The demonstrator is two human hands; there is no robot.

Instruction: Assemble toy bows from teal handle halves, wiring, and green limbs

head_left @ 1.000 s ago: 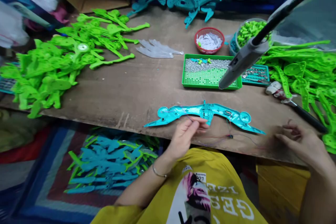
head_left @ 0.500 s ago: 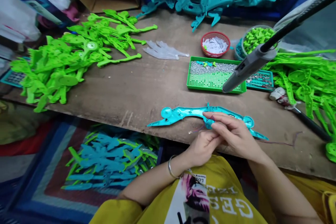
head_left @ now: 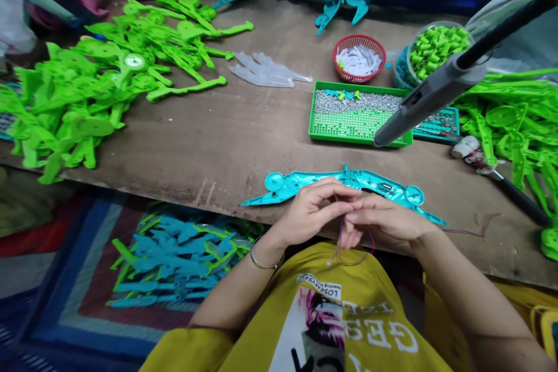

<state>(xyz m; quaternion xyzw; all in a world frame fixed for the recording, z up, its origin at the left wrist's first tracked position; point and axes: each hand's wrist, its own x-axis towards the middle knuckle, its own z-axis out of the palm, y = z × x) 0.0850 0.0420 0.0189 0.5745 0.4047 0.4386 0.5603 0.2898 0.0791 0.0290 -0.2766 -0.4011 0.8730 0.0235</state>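
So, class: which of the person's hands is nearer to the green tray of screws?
Right. The right hand lies below the green tray; the left hand sits further to its left.

Both forearms angle inward. The left hand (head_left: 311, 212) and right hand (head_left: 383, 221) meet fingertip to fingertip, fingers curled and pinched together.

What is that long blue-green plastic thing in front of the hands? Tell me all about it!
The teal plastic piece is long, thin and curved like a bow, lying flat at the wooden table's near edge. Each end has a round cup and a pointed tip; the middle has a ribbed block. The left hand and right hand cover its middle, pinching thin wires.
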